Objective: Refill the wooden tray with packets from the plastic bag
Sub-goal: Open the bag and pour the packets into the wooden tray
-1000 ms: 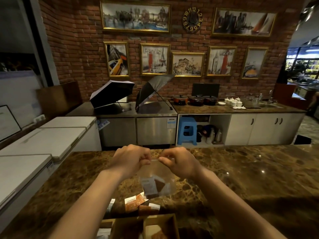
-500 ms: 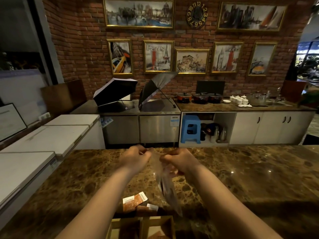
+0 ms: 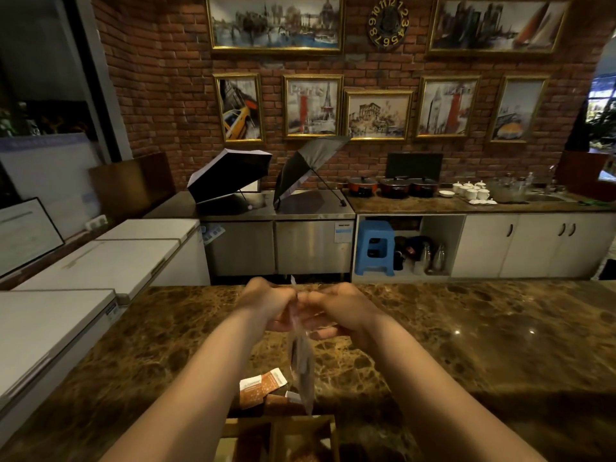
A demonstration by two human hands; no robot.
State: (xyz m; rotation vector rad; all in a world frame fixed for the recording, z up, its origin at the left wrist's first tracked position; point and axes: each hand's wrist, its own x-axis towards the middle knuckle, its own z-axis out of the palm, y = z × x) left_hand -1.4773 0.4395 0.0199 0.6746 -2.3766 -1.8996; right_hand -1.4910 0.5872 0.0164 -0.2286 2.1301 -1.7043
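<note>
Marble surface (image 3: 466, 345) fills mid-frame; both hands, left hand (image 3: 266, 303) and right hand (image 3: 340, 306), pinch the plastic bag (image 3: 301, 368) top. Packets (image 3: 261, 386) lie loose beside the wooden tray (image 3: 300, 435), lower centre; refilling looks barely begun.

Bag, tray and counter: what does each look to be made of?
Bag: thin clear plastic film, glossy; the counter shows through it and it hangs limp from both hands. Tray: likely wood, matte light brown, with flat board-like walls and a divider. Counter: polished brown stone, probably marble, veined, with sharp reflections of lights.
</note>
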